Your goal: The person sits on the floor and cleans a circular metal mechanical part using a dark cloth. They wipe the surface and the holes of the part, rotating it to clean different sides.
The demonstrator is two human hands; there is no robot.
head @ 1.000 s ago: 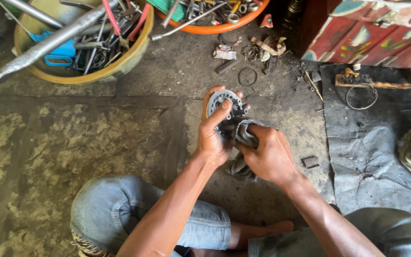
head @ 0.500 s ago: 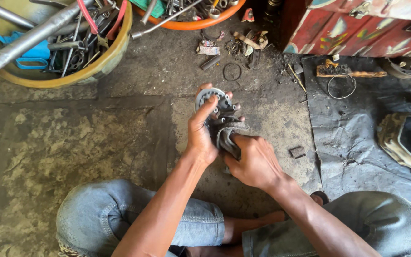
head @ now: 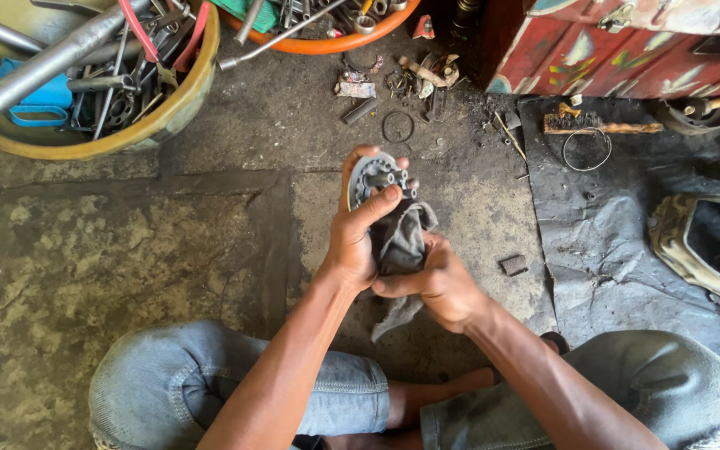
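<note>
Far left edge of the floor: yellow basin (head: 172,112) crammed with loose tools, a long grey pipe (head: 39,71) laid across it; orange basin (head: 327,42) beside it, also full.

Centre, above the concrete floor (head: 127,242): round metal plate (head: 374,177), studded with short posts, is held upright in mid-air. Left hand (head: 352,242) is clamped on it, thumb pressed over the face, fingers curled behind the rim. Right hand (head: 435,283) is closed around a grey rag (head: 400,242), which is bunched against the plate's lower part, a tail hanging free.

Risks, as judged:
- Plate looks greasy; grip by one hand could be lost and the plate dropped on concrete.
- Rag could be snagged on the posts, jerking the plate loose.
- Fingers could be nicked on the edges.

Right: small washers and a thin ring (head: 397,127) lie scattered; black sheet (head: 627,242) carries a wire hoop (head: 587,150). Loose bits could be kicked astray by the bare foot (head: 452,387).
</note>
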